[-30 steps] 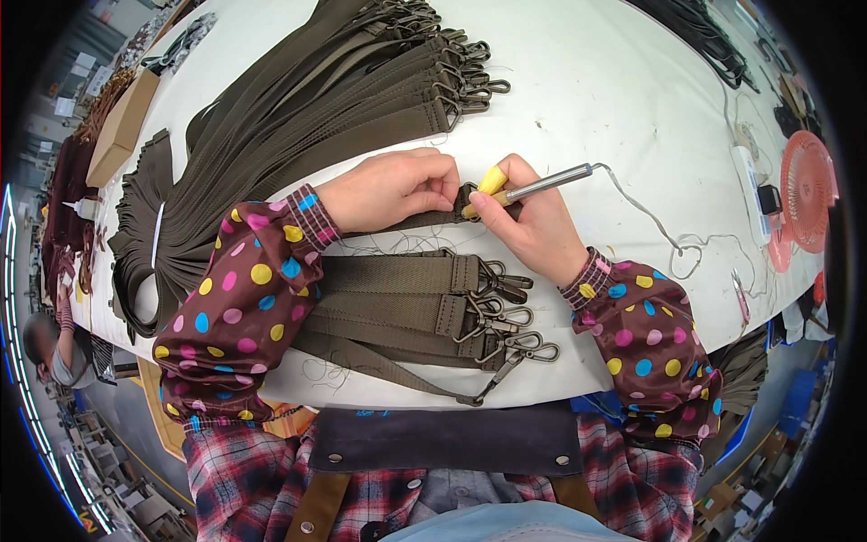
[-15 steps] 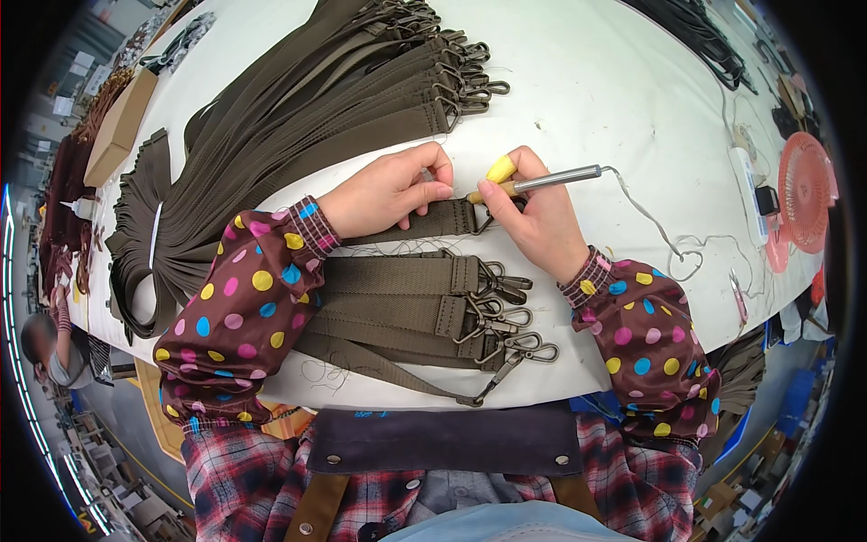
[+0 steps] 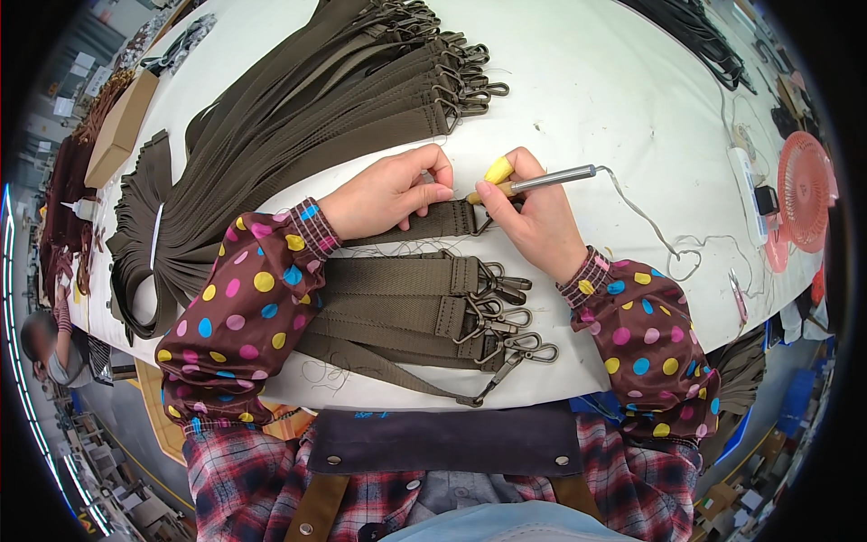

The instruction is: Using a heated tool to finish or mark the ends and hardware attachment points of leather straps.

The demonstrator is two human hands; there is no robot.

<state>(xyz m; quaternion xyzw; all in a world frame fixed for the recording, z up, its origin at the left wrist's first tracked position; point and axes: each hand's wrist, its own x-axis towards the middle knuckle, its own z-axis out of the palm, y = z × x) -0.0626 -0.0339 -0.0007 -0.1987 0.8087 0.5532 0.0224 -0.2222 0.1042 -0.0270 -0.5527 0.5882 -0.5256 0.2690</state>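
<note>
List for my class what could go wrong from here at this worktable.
1. The right hand holds a corded pen-shaped tool with its tip near the left hand; a slip might poke a finger, or burn it if the tip is hot.
2. The tool's cord lies loosely looped on the table, so it could snag and tug the tool.
3. The crowded metal hooks might tangle.

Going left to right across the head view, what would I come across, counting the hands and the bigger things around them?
Cardboard box → left hand → right hand → white power strip → pink round plastic thing.
</note>
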